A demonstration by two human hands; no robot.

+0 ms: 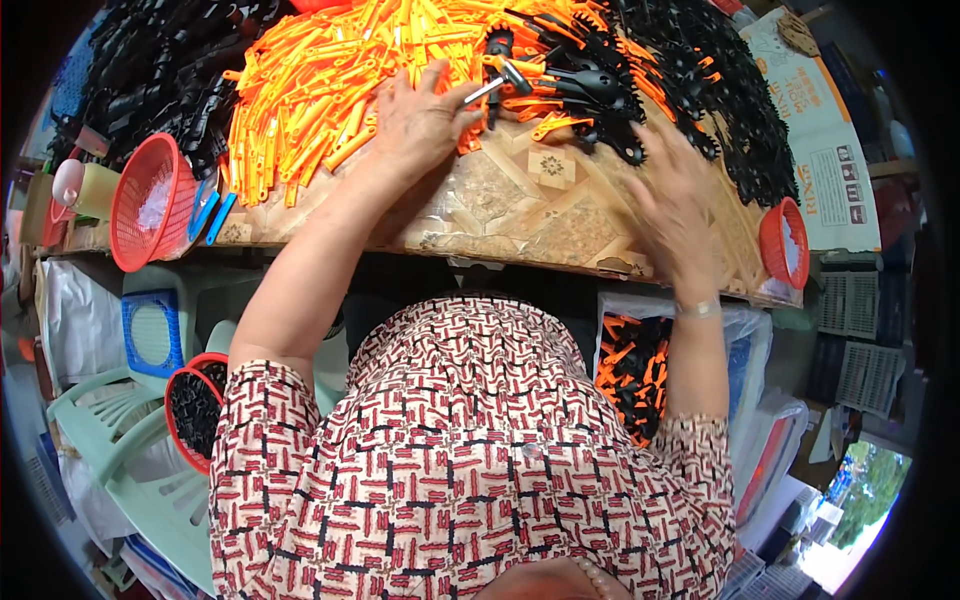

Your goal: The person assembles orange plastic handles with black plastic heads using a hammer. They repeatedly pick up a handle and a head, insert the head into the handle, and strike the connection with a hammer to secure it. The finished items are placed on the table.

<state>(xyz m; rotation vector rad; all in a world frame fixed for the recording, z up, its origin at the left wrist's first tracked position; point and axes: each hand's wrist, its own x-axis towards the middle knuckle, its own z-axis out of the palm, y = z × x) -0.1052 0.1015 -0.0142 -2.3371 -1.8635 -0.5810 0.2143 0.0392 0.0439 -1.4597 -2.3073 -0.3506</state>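
My left hand (415, 120) reaches onto the near edge of a big heap of orange plastic pieces (330, 95), its fingers spread. Close to its fingertips is a small tool with a bright metal shaft (488, 92) and a black end; whether the fingers touch it is hard to tell. Over the patterned tabletop, my right hand (675, 190) is blurred by motion, fingers apart, with nothing visible in it. Beyond that hand are black toothed parts (620, 100), some joined with orange pieces. A black spoon-shaped part (590, 82) lies between the two hands.
Red baskets (150, 200) (785, 243) stand at both table ends, with blue strips (205, 215) beside the left one. More black parts (170, 70) pile up at far left. Below the table are a box of orange-and-black pieces (632, 375) and a green plastic chair (130, 430).
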